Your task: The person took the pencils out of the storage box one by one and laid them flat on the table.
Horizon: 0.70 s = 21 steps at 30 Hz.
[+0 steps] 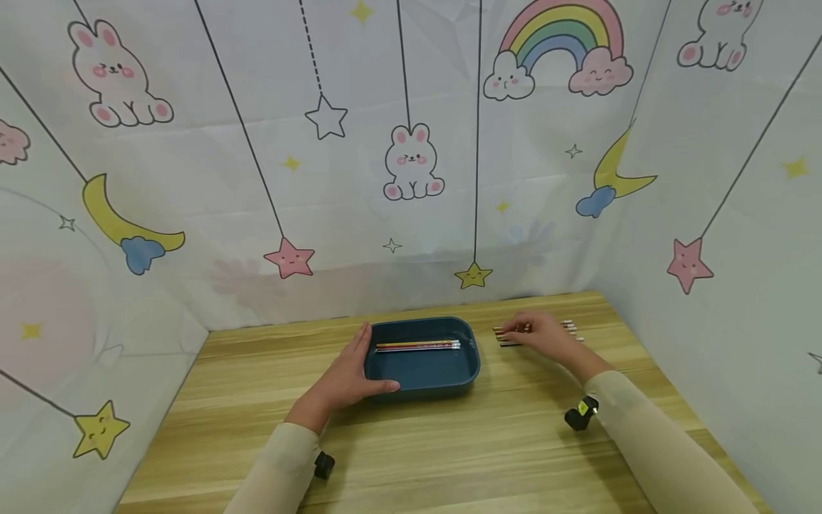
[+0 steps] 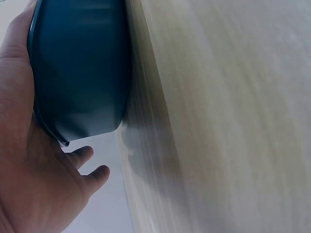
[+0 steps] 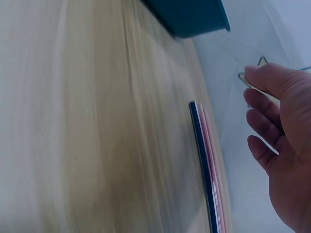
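A dark blue tray [image 1: 422,373] stands on the wooden table, with a few pencils [image 1: 417,346] lying lengthwise inside. My left hand [image 1: 343,375] rests against the tray's left end, its thumb along the near rim and its fingers along the left side. In the left wrist view two fingertips [image 2: 97,178] stick out past the tray's end wall. To the right of the tray my right hand [image 1: 546,337] hovers over several pencils [image 1: 569,327] laid side by side. Its fingers bend loosely above these pencils [image 3: 210,170] in the right wrist view, and nothing shows between them.
The light wooden table [image 1: 449,450] meets a white fabric backdrop [image 1: 359,214] printed with bunnies, stars and moons at its back and sides. A small black device [image 1: 581,414] sits at the right wrist and another black device [image 1: 324,465] at the left.
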### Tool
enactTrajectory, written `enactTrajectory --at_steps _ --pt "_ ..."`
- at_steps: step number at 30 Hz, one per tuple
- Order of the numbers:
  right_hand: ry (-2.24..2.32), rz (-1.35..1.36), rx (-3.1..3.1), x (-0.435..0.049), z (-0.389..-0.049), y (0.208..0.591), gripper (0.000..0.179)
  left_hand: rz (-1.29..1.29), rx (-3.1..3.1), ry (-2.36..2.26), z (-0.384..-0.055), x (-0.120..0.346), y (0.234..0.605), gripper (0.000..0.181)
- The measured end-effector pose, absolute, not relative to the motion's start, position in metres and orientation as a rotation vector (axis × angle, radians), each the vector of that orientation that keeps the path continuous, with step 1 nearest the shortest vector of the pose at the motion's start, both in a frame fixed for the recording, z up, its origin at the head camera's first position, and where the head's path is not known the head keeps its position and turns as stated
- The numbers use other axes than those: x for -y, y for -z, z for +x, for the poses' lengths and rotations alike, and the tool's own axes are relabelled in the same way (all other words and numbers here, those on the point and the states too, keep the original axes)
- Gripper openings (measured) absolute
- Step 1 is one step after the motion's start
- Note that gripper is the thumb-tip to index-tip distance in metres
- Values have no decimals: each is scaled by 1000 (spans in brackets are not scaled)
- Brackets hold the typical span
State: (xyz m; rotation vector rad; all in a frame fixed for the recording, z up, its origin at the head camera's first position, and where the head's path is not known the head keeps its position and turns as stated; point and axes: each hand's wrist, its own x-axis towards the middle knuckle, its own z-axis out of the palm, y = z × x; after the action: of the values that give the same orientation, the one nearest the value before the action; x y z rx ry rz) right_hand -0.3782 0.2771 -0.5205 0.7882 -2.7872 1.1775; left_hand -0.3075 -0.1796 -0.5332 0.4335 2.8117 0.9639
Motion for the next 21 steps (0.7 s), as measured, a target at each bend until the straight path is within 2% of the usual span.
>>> enactTrajectory --at_steps 10,21 --pt "-1298 857 2749 -241 -371 505 17 427 -2817 -955 -307 179 533 141" --pt "-1194 1033 2727 -198 -371 498 15 438 -2825 -956 -307 179 532 139"
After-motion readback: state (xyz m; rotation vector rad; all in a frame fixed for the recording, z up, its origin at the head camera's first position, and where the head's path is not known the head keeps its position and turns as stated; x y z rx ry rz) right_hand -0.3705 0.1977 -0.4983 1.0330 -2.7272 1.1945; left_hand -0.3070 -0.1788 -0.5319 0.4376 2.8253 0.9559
